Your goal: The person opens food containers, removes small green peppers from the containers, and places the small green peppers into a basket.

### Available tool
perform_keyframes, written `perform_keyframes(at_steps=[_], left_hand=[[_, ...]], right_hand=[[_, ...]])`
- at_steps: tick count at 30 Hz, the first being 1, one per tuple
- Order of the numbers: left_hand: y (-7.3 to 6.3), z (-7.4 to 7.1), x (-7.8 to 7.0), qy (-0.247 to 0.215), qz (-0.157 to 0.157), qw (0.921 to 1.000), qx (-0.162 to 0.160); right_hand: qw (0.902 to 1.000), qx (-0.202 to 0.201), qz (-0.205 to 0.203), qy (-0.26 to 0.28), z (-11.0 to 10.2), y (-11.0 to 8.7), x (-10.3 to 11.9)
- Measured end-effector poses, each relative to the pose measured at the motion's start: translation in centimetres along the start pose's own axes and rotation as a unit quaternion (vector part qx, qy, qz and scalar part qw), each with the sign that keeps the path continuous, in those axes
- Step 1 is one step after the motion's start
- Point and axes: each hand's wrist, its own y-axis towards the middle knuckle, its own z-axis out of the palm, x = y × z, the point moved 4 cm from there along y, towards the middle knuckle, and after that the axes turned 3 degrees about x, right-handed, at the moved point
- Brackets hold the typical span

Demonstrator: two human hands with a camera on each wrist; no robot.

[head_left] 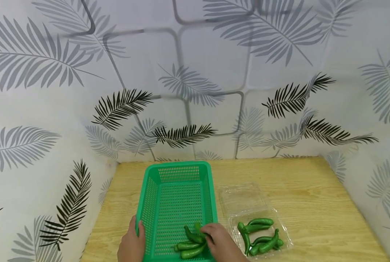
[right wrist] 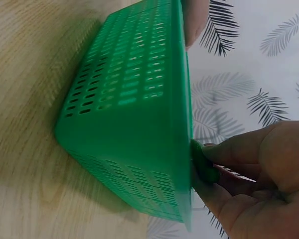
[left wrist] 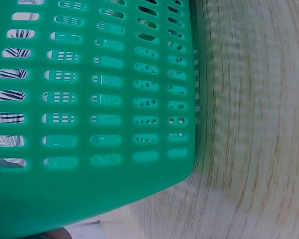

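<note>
A green plastic basket (head_left: 177, 165) with slotted walls stands on the table. My left hand (head_left: 131, 243) grips its left rim, the thumb over the inner side. Between thumb and fingers, my right hand (head_left: 220, 240) pinches a green pepper (right wrist: 205, 167) at the basket's right rim, low over the near end. Several green peppers (head_left: 192, 251) lie inside at that near end, partly behind the right hand. To the right, more green peppers (head_left: 269, 245) rest in a clear plastic box (head_left: 284, 233) with its lid (head_left: 242, 198) folded back. Only the basket's outer wall (left wrist: 89, 184) fills the left wrist view.
Beneath everything is a light wood-grain table (head_left: 316, 203). White cloth (head_left: 211, 72) with a leaf print rises behind it and along both sides. The clear box stands close to the basket's right side.
</note>
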Motion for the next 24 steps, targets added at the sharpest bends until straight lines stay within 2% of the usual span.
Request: perform_keyframes(at_steps=[7,15,24], left_hand=[[-0.2,-0.2,-0.2,-0.004,0.001,1.0000,0.007],[-0.3,-0.1,-0.2,-0.008,0.003,0.9999,0.011],[-0.1,-0.1,-0.1,-0.011,0.006,0.9999,0.004]], right_hand=[[0.9994,0.007,-0.028,-0.019,0.8,0.6,0.1],[0.9984,0.041,-0.010,-0.039,2.1,1.2,-0.1],[0.9975,0.031,-0.034,-0.054,2.9,1.5,0.3]])
